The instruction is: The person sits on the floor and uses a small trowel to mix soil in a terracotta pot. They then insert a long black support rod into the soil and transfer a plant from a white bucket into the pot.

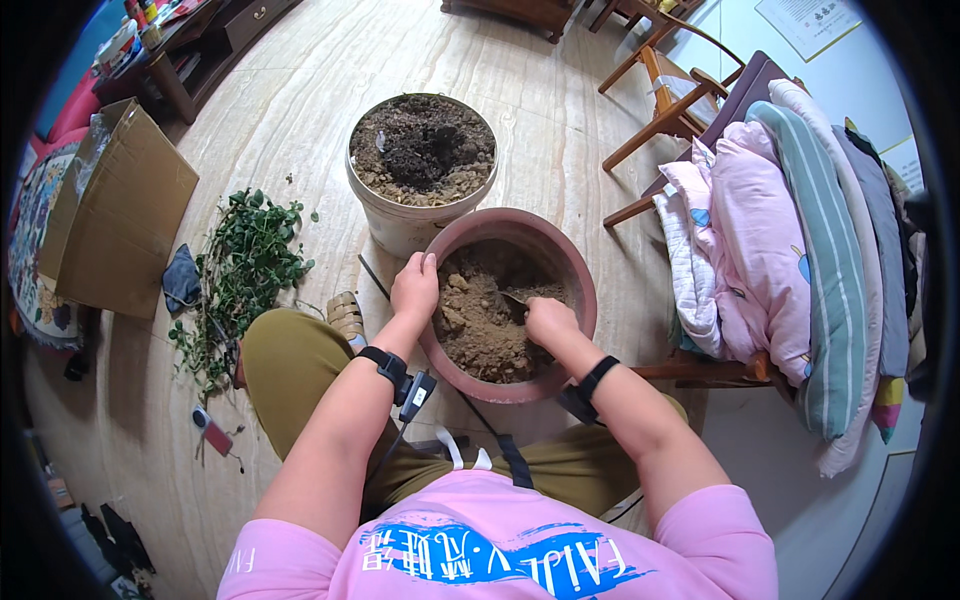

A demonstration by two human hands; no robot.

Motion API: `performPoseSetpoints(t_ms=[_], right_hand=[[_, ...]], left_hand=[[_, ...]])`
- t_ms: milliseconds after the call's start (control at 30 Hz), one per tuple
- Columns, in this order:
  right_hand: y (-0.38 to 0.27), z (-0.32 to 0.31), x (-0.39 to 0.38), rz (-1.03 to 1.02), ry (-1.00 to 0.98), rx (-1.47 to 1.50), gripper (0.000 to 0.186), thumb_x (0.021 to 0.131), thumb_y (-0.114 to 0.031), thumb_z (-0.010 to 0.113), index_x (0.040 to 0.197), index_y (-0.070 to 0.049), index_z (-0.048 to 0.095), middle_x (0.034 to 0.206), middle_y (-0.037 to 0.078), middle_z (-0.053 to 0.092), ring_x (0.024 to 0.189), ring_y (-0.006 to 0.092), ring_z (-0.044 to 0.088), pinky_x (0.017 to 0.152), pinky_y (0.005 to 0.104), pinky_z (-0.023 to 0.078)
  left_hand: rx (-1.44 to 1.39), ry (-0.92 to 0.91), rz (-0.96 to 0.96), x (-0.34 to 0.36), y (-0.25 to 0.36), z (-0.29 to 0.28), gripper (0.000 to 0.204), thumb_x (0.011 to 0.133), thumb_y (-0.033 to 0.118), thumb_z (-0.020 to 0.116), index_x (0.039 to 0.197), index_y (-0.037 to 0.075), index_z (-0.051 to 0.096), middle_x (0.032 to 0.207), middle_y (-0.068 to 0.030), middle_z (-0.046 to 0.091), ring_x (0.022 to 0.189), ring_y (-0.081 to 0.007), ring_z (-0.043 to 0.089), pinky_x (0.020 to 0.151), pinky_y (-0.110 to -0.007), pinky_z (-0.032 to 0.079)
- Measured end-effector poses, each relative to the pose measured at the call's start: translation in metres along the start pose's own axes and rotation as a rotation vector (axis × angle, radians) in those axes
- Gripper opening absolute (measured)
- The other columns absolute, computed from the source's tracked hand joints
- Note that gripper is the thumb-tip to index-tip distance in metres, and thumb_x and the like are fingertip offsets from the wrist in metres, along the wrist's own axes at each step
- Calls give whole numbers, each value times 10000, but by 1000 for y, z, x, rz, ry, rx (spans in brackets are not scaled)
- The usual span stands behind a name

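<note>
Between my legs stands a round reddish-brown plant pot (585, 270), with loose, lumpy brown soil (478, 335) inside. My left hand (415, 287) is closed on the pot's left rim, its thumb on top. Inside the pot, on the right, my right hand (551, 324) is wrapped round the handle of a small trowel (512, 298). Only a bit of the trowel's blade shows, touching the soil; its handle is hidden in my fist. Just beyond the pot is a white bucket (385, 222) filled with dark, crumbly soil (425, 150), which has a hollow in it.
Uprooted leafy green plants (250, 245) lie on the floor at left, beside an open cardboard box (135, 205). A small red and grey device (211, 432) lies nearer me. On the right, a chair bears piled pink bedding (750, 230). Another wooden chair (670, 90) stands farther back.
</note>
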State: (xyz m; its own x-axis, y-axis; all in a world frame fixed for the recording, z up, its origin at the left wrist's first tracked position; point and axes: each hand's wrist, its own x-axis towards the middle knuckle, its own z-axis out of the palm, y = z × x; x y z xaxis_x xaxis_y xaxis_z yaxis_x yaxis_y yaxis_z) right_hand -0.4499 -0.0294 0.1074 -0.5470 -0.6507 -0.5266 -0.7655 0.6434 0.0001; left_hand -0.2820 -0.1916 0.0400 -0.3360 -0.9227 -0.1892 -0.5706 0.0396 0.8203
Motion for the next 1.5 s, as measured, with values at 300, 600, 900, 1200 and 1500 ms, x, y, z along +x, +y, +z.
performPoseSetpoints(t_ms=[300, 600, 900, 1200, 1500], right_hand=[[80, -30, 53, 135, -52, -171, 268, 877, -261, 600, 1054, -104, 727, 1068, 147, 699, 1012, 335, 660, 867, 425, 533], [25, -15, 87, 369, -198, -31, 283, 815, -121, 639, 1074, -44, 724, 1155, 184, 675, 1085, 345, 653, 893, 422, 530], [4, 6, 55, 266, -119, 65, 376, 860, -135, 547, 1213, -83, 665, 1227, 215, 634, 1144, 369, 614, 965, 440, 498], [56, -34, 36, 68, -100, -120, 306, 869, -187, 571, 1132, -92, 695, 1136, 162, 686, 1063, 341, 654, 879, 444, 530], [68, 24, 136, 173, -384, -300, 292, 853, -147, 592, 1105, -88, 727, 1179, 176, 670, 1073, 324, 663, 874, 412, 539]], left_hand=[[7, 2, 18, 2, 0, 6, 372, 996, 436, 416, 1045, 114, 596, 964, -197, 682, 940, -429, 630, 798, -514, 487], [4, -15, -37, -3, 4, -4, 362, 991, 438, 425, 1040, 122, 596, 937, -203, 682, 913, -433, 637, 789, -526, 484], [23, -26, -37, -1, 2, 2, 365, 995, 449, 407, 1026, 128, 577, 913, -206, 682, 889, -450, 637, 782, -547, 484], [-18, -24, -30, -2, 9, 0, 363, 994, 451, 407, 1030, 133, 579, 918, -207, 682, 891, -455, 634, 778, -546, 486], [15, -44, -34, -1, 9, 1, 365, 994, 441, 405, 1021, 119, 576, 916, -213, 680, 895, -453, 633, 772, -548, 483]])
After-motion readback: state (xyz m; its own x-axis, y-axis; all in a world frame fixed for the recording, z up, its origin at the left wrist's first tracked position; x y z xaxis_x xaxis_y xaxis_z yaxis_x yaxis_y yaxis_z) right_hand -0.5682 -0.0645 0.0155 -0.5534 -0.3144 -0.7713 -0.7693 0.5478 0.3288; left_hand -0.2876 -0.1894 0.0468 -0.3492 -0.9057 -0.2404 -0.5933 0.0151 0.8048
